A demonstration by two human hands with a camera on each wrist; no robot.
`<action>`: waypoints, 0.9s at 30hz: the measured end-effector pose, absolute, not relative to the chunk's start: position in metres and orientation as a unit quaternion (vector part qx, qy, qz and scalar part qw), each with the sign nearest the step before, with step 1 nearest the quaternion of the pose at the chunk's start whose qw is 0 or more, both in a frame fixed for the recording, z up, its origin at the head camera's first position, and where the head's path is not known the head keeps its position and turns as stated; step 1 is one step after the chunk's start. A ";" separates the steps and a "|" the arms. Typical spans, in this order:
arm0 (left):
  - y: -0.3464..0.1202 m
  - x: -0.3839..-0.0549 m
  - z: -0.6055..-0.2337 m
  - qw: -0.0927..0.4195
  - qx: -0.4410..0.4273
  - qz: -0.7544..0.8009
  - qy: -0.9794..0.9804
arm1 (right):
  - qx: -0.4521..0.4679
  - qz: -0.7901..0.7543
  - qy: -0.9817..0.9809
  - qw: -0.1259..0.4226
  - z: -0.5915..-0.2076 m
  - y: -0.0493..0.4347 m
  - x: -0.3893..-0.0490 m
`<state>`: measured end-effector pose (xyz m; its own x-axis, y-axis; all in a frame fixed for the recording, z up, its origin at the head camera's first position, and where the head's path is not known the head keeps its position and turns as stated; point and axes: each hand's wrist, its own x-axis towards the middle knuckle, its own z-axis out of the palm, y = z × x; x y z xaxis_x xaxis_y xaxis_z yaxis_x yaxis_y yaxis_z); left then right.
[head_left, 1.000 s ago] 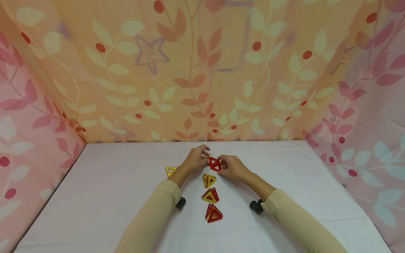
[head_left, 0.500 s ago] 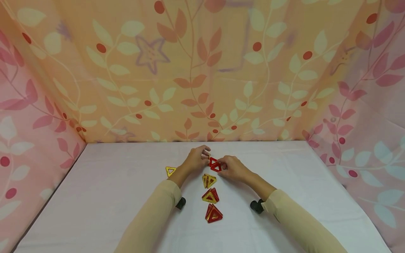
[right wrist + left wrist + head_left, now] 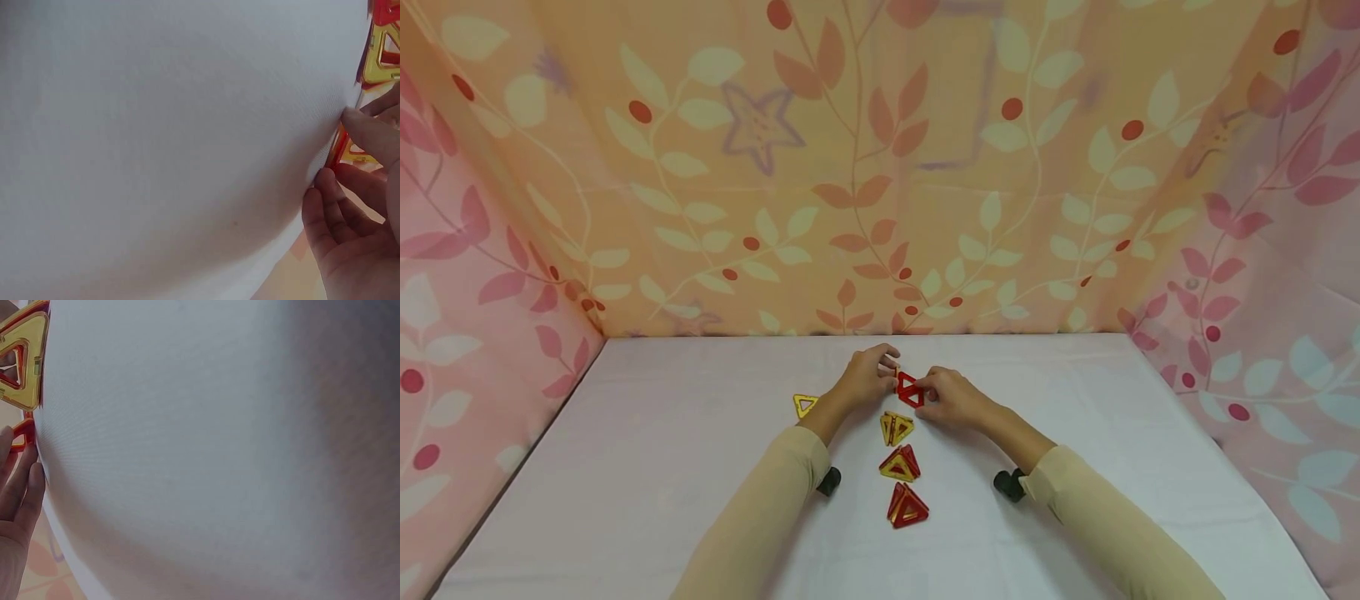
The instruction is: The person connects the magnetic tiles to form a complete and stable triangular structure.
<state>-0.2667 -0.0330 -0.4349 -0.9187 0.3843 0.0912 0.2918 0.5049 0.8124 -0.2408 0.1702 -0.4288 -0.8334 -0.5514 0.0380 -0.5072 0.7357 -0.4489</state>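
Note:
Two red triangular magnetic tiles stand together between my hands in the head view. My left hand grips their left side, with a yellow edge showing by its fingers. At the right side my right hand pinches the red tiles between thumb and index finger. In the left wrist view, the fingers of my left hand lie around a red tile. Yellow shows behind the red edge in the right wrist view, with my right hand around it. Fingers hide part of the tiles.
Nearer me, three small tile pyramids form a row: a yellow one, a red-and-yellow one and a mostly red one. A loose yellow triangle lies beside my left wrist. Floral curtains border the white table.
My right fingertips have shifted slightly over the edge of the red tiles. The left hand stays nearly still, and the pyramids and loose yellow triangle keep their places.

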 end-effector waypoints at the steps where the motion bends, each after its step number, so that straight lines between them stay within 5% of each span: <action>1: -0.033 -0.267 -0.435 0.052 0.194 0.458 0.866 | -0.289 -0.222 0.930 0.049 -0.428 0.170 -0.241; 27: -0.033 -0.267 -0.435 0.056 0.193 0.456 0.867 | -0.340 -0.195 0.917 0.073 -0.421 0.178 -0.250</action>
